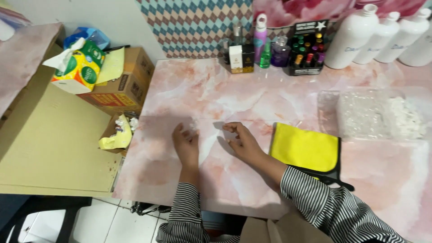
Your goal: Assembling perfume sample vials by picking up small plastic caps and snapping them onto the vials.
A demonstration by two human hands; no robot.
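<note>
Resting open, both hands (186, 146) (243, 141) flank a small clear piece (193, 124).

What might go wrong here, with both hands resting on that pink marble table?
The left hand sits by a small clear item, too blurred to identify; it may be brushed toward the table edge, near the open box below. The right hand lies beside the yellow cloth; a sleeve could drag it. The bottles crowded at the back might topple if the table is bumped.
</note>
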